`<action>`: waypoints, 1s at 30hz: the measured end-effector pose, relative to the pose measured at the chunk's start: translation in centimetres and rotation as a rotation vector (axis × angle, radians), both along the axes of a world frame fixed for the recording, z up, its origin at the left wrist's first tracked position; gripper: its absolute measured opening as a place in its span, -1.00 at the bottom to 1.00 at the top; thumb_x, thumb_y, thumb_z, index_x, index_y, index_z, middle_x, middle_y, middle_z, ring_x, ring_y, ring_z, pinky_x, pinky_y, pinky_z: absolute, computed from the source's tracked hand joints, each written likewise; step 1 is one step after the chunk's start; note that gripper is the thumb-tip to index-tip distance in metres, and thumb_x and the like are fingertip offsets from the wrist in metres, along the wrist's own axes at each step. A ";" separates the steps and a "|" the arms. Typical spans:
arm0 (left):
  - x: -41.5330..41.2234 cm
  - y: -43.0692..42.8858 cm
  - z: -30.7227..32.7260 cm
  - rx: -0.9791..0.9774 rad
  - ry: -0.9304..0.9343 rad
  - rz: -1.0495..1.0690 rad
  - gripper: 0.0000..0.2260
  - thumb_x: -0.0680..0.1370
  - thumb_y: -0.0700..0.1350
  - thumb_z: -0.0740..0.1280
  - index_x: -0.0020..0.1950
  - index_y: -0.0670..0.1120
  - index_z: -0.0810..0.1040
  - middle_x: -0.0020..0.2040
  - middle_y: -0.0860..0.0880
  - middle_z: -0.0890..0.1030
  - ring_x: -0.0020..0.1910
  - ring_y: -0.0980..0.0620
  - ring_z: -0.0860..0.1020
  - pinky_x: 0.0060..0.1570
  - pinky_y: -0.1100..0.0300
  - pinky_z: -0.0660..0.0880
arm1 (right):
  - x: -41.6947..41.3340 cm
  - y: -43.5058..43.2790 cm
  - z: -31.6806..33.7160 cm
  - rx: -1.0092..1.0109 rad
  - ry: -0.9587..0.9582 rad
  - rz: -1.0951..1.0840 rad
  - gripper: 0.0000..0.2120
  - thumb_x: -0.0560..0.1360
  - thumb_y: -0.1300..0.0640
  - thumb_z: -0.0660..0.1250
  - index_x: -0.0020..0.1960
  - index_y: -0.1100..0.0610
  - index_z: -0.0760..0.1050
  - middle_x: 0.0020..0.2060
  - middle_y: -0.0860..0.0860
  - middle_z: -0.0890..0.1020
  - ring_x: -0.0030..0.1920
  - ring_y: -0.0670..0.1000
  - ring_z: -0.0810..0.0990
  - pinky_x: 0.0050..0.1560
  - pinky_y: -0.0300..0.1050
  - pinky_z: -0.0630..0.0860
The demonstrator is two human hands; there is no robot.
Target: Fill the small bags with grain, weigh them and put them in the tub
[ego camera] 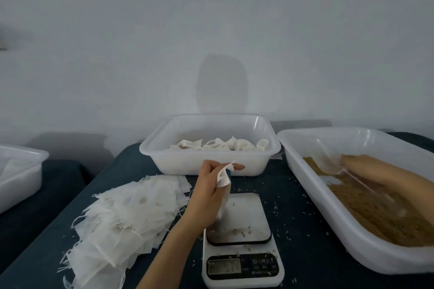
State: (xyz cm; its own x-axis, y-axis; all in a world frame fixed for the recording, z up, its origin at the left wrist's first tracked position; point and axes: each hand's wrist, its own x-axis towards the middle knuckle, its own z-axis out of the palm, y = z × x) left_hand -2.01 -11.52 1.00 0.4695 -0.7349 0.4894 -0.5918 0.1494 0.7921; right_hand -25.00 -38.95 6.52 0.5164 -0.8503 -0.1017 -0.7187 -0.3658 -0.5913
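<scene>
My left hand (210, 191) pinches a small empty white bag (224, 177) above the scale (242, 239), in front of the tub. The white tub (206, 159) at the back centre holds several filled bags (220, 144). My right hand (366, 169) reaches into the grain tray (333, 213) at the right and grips a clear plastic scoop (328, 159) over the brown grain (380, 216). A heap of empty bags (122, 218) lies on the cloth at the left. A few grains lie on the scale's plate.
Another white tub (18, 171) stands at the far left, on a separate surface. Loose grains are scattered on the dark blue cloth (296, 230) around the scale. A pale wall rises close behind the tubs.
</scene>
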 end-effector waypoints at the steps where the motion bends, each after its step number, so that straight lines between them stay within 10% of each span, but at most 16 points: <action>1: 0.0 0.0 0.1 0.001 0.037 0.000 -0.57 0.65 -0.22 0.18 0.09 0.37 0.56 0.10 0.13 0.46 0.10 0.17 0.48 0.15 0.32 0.39 | -0.2 -0.2 -0.4 -0.041 0.115 0.026 -0.66 0.66 -0.02 0.09 0.00 0.13 0.57 0.05 0.08 0.58 -0.08 0.06 0.56 -0.02 -0.09 0.47; 9: -0.4 -0.4 0.4 -0.005 0.182 0.004 -0.75 0.62 -0.13 0.30 0.09 0.21 0.67 0.01 0.11 0.67 -0.02 0.19 0.60 -0.04 0.33 0.51 | -0.2 1.2 -1.0 -0.246 0.625 0.083 -0.56 0.65 -0.10 0.04 0.29 0.16 0.48 0.21 0.09 0.56 0.07 0.01 0.53 0.13 -0.19 0.45; 13: 0.3 -0.7 -1.1 0.200 0.144 0.175 -0.92 0.60 0.04 0.31 -0.02 0.17 0.60 -0.14 0.12 0.65 -0.13 0.19 0.59 -0.25 0.40 0.43 | 1.6 4.7 1.0 -0.547 0.390 0.113 -0.67 0.61 -0.11 0.10 -0.10 0.10 0.47 -0.17 0.03 0.55 -0.21 0.01 0.56 -0.10 -0.02 0.59; 17: 1.3 -1.1 -2.0 0.197 0.187 0.319 -0.82 0.59 0.10 0.28 0.17 0.13 0.50 -0.01 0.23 0.55 -0.03 0.26 0.51 -0.15 0.37 0.40 | 5.4 12.0 2.0 -0.664 -0.019 0.286 -0.81 0.57 -0.11 0.17 -0.06 0.00 0.39 -0.21 -0.09 0.52 -0.26 -0.10 0.52 -0.27 -0.09 0.53; 30: 3.5 -0.4 -2.5 0.148 0.300 0.505 -0.73 0.61 0.22 0.13 0.01 0.10 0.52 -0.11 0.14 0.63 -0.14 0.23 0.54 -0.25 0.30 0.35 | 9.6 11.5 -10.1 -0.246 -0.239 0.084 -0.71 0.60 -0.08 0.17 -0.26 -0.02 0.43 -0.39 -0.05 0.53 -0.38 -0.07 0.52 -0.38 -0.11 0.40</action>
